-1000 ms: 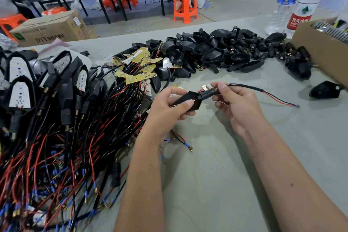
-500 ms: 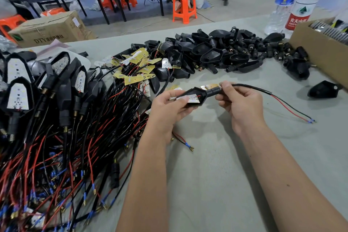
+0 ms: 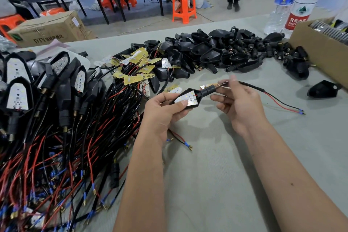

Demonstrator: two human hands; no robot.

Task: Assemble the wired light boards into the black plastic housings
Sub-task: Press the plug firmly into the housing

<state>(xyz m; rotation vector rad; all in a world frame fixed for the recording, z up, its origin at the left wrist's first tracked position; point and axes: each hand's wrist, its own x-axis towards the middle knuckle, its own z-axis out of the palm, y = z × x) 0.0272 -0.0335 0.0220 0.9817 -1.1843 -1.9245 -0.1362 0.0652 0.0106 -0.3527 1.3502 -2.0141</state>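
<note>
The left hand [image 3: 160,111] has its grip closed around a black plastic housing [image 3: 190,106], a matte, shield-shaped shell with a white light board [image 3: 185,99] seated inside, held above the grey, finely ribbed worktop [image 3: 216,175]; its ribbed round stem [image 3: 208,90] points up and right, the long axis slanting that way; the right hand [image 3: 239,103] pinches the sheathed cable [image 3: 250,85] leaving the stem, red and black wires trailing right; a cardboard box [image 3: 47,30] reads "DTY"; a bottle [image 3: 299,7] wears a red label.
</note>
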